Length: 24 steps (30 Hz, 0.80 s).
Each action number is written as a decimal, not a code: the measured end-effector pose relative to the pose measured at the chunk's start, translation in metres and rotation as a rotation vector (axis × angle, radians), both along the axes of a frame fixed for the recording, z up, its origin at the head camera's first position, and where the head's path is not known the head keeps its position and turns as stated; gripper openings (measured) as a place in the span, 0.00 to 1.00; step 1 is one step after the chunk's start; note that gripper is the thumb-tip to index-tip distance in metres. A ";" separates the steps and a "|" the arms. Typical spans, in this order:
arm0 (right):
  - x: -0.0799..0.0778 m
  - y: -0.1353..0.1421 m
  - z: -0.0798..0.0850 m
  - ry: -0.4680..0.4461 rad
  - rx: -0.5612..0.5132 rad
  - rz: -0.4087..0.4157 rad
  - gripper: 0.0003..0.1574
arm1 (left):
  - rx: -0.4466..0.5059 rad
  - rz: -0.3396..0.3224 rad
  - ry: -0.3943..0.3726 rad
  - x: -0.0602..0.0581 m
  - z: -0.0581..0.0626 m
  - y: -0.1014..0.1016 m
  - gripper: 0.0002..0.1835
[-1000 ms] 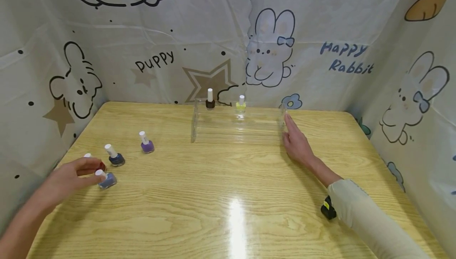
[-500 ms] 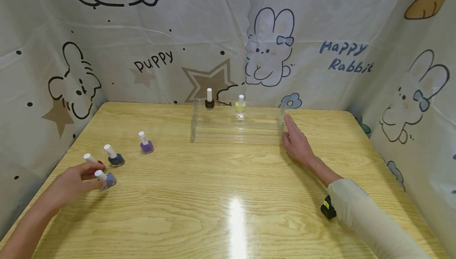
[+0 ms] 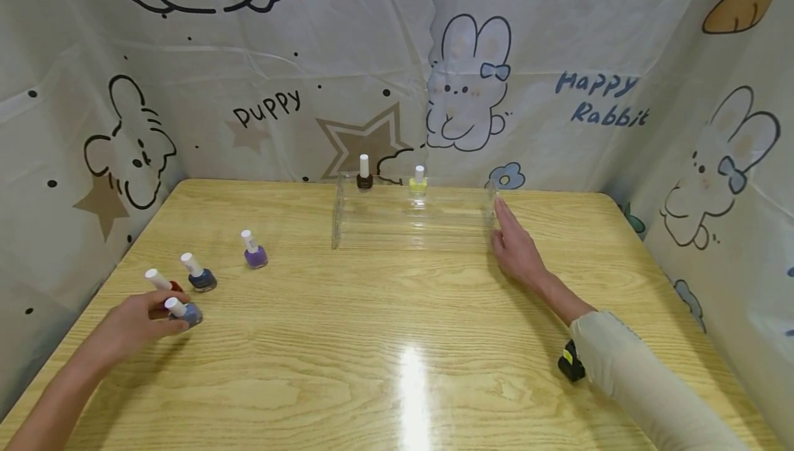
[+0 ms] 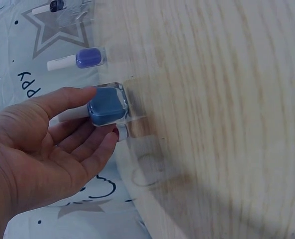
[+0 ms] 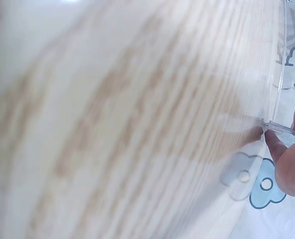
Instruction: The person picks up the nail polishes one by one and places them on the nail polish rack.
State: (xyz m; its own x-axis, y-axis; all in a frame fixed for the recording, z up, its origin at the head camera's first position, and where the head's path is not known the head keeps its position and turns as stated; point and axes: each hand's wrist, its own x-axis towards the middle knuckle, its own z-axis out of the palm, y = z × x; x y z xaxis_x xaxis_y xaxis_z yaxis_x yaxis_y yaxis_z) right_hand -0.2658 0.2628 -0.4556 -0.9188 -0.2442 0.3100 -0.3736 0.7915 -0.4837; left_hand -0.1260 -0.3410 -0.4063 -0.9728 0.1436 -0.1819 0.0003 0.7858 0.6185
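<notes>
My left hand [image 3: 133, 327] is at the left of the table, thumb and fingers around a grey-blue nail polish bottle [image 4: 107, 105] with a white cap. Just behind it a red nail polish bottle [image 3: 160, 281] is partly hidden by the fingers. A dark blue nail polish bottle [image 3: 201, 278] and a purple one [image 3: 255, 256] stand farther back. My right hand [image 3: 521, 247] holds the right end panel of a clear stepped rack [image 3: 403, 234], its edge between thumb and fingers in the right wrist view. On the rack's top step are a dark brown bottle [image 3: 364, 181] and a yellow one [image 3: 418, 185].
A small black object with a yellow mark [image 3: 571, 361] lies beside the right sleeve [image 3: 639, 375]. A printed curtain [image 3: 372, 58] encloses the wooden table [image 3: 310, 368] at the back and both sides.
My left hand has shifted slightly down and right, its fingers moving off the red bottle and settling around the grey-blue one. My right hand stays at the rack's end.
</notes>
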 end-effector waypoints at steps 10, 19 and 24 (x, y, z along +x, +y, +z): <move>0.000 0.001 -0.002 0.028 0.000 -0.002 0.40 | -0.032 0.001 0.003 -0.001 -0.010 -0.001 0.27; -0.001 0.001 -0.003 0.026 0.002 -0.006 0.40 | -0.039 0.001 0.057 0.001 -0.010 0.005 0.22; -0.002 0.001 -0.003 0.016 0.001 -0.007 0.40 | -0.063 -0.002 0.083 -0.001 -0.001 0.017 0.22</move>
State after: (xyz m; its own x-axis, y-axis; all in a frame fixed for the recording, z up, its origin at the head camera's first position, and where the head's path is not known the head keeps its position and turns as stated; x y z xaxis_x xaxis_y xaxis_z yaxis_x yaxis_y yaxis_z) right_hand -0.2674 0.2640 -0.4583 -0.9155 -0.2383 0.3242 -0.3757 0.7944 -0.4772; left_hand -0.1268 -0.3245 -0.4075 -0.9847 0.1359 -0.1091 0.0510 0.8233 0.5653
